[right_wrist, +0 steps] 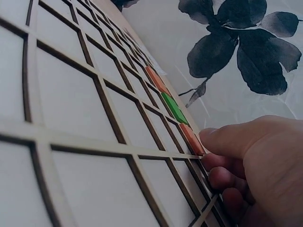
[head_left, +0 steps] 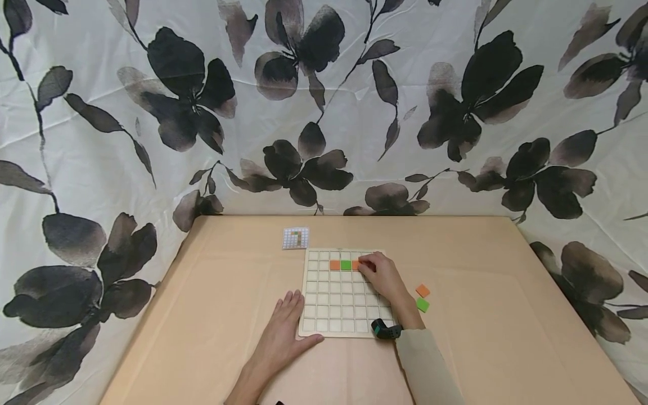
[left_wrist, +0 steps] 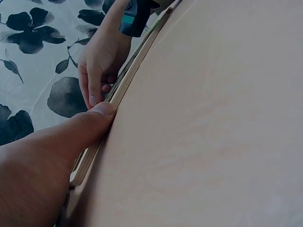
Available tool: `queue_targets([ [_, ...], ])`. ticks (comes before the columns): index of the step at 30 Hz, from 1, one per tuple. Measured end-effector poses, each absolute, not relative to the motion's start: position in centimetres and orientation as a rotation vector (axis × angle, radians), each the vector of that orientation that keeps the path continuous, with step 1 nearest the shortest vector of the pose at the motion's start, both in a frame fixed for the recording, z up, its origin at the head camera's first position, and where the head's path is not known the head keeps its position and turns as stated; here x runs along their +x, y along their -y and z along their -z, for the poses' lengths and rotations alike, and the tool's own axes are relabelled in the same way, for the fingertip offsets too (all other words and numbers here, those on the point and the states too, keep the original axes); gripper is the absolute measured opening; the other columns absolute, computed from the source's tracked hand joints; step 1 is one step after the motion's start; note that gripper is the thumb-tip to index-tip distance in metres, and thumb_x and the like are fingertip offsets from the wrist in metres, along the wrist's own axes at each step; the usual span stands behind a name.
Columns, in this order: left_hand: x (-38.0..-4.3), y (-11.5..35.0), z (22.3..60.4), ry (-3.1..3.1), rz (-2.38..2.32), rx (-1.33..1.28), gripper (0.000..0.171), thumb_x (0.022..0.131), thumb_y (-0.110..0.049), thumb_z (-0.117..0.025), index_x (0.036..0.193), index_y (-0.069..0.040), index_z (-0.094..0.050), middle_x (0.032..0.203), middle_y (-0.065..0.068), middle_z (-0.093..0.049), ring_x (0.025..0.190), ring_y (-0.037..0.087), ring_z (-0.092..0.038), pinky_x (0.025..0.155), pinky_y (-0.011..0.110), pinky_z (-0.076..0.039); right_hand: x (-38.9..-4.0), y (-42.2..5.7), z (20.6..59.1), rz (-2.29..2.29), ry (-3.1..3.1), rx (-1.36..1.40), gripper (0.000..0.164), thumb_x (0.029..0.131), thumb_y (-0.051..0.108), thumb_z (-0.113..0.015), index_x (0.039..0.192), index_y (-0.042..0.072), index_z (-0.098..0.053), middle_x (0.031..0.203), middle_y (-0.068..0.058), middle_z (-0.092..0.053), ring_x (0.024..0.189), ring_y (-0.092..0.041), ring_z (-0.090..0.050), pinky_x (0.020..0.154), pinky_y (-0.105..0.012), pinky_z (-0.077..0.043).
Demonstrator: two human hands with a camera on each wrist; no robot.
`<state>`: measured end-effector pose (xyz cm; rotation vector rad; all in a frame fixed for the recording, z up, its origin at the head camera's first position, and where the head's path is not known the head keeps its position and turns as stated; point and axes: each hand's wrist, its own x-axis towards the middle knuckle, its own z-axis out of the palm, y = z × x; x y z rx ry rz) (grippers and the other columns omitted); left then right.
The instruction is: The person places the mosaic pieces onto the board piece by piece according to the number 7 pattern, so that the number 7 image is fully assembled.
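A pale grid board [head_left: 335,325] of square cells lies on the table. In its upper part, an orange tile [head_left: 334,265], a green tile [head_left: 346,265] and a second orange tile [head_left: 355,264] sit side by side in one row. My right hand [head_left: 383,277] pinches the rightmost orange tile [right_wrist: 191,139] between curled fingers and thumb; that tile looks seated in its cell. At the board's lower left, my left hand [head_left: 283,329] lies with fingers extended along the side, its thumb [left_wrist: 102,111] on the near edge.
To the right of the board lie a loose orange tile [head_left: 422,291] and a loose green tile [head_left: 422,305]. A small card [head_left: 296,238] printed with a grid lies beyond the board's upper left corner. Floral cloth [head_left: 364,124] hangs behind the table [head_left: 486,315].
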<state>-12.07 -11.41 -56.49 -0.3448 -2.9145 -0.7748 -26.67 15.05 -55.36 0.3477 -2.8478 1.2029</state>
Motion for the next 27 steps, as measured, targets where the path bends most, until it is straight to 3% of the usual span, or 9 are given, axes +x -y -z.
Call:
queue_targets([
  [27, -12.15, 11.50, 56.47, 2.930, 0.762, -0.358, 0.102, 0.081, -0.067, -0.069, 0.148, 0.005, -0.043, 0.159, 0.021, -0.038, 0.152, 0.035, -0.030, 0.129, 0.048, -0.020, -26.37, -15.26, 54.47, -1.247, 2.848, 0.382, 0.029, 0.096, 0.020, -0.069, 0.122, 0.007, -0.070, 0.102, -0.005, -0.068, 0.084, -0.015, -0.055, 0.070, -0.023, -0.049],
])
